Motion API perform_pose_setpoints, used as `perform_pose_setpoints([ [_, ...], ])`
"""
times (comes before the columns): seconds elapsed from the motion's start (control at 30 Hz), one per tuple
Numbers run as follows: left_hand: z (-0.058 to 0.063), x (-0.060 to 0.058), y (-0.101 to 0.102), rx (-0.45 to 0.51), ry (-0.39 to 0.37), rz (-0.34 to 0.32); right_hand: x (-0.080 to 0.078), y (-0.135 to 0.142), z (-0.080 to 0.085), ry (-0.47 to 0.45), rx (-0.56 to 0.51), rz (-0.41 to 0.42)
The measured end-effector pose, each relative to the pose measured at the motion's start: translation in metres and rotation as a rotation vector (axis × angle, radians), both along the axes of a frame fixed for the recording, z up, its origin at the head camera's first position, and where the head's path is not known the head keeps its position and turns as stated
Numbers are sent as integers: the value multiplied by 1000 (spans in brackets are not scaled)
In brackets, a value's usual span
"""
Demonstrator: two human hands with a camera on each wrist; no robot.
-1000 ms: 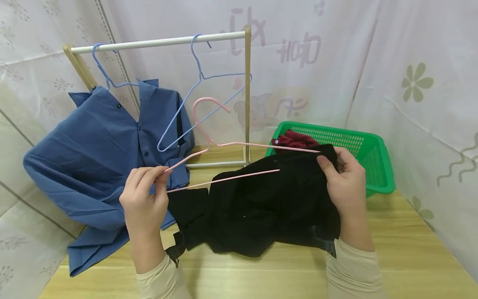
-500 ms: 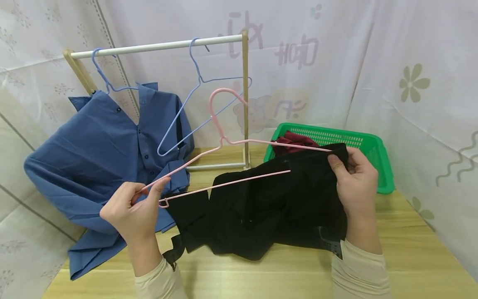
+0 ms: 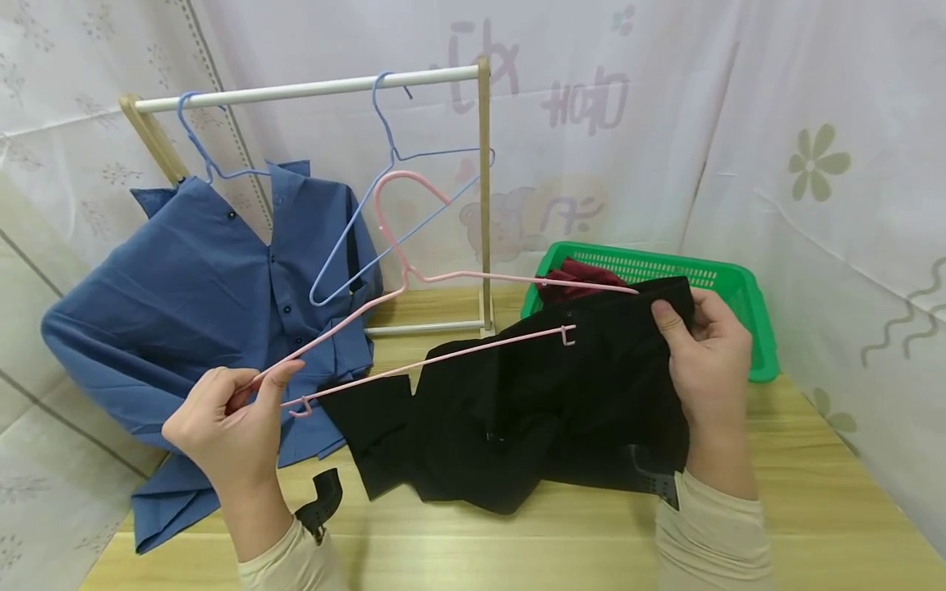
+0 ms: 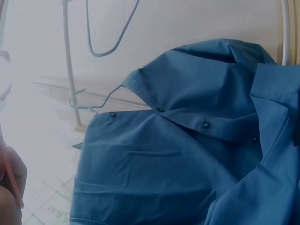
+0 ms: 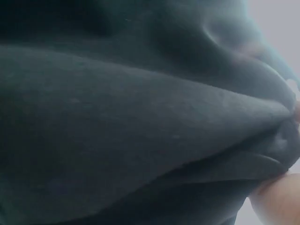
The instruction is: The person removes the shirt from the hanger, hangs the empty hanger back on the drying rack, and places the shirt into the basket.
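Observation:
My left hand (image 3: 229, 427) pinches the left shoulder of a pink clothes hanger (image 3: 473, 276) between thumb and fingers. The hanger's hook points up, and its lower bar crosses in front of a black garment (image 3: 473, 443). With its thumb in front, my right hand (image 3: 705, 361) grips the garment's upper right corner. There the hanger's right end is hidden inside the cloth. The rest of the garment hangs in folds over the table. Dark cloth (image 5: 140, 122) fills most of the right wrist view, drawn together towards the fingers.
A small rack (image 3: 310, 90) stands behind, carrying a blue shirt (image 3: 214, 304) on one blue hanger and a bare blue hanger (image 3: 355, 215). At the back right, a green basket (image 3: 757, 328) holds dark red cloth (image 3: 584, 275). Everything stands on a wooden table (image 3: 517, 550).
My left hand has moved left and down along the hanger's shoulder. The hanger shifted right, then back left. My right hand moved slightly right with the garment's corner.

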State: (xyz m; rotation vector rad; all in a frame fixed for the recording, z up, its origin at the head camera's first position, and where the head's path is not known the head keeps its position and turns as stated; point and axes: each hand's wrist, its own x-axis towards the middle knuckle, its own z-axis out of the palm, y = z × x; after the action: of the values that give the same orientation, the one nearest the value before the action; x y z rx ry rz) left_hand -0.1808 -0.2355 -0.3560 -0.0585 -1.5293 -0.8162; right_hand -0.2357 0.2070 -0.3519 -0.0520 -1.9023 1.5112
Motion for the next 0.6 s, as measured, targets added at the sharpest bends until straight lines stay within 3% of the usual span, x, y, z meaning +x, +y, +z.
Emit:
perform_pose_setpoints([
  [0.2, 9, 8, -1, 146, 67, -86, -1, 13, 0, -114, 25, 35],
  [0.3, 17, 15, -1, 244, 97, -106, 2, 17, 0, -185, 104, 73],
  [0.43, 26, 24, -5, 300, 90, -66, 5, 15, 5, -336, 410, 217],
  [0.6, 36, 38, -11, 348, 133, -105, -1, 3, 24, -478, 719, 418],
])
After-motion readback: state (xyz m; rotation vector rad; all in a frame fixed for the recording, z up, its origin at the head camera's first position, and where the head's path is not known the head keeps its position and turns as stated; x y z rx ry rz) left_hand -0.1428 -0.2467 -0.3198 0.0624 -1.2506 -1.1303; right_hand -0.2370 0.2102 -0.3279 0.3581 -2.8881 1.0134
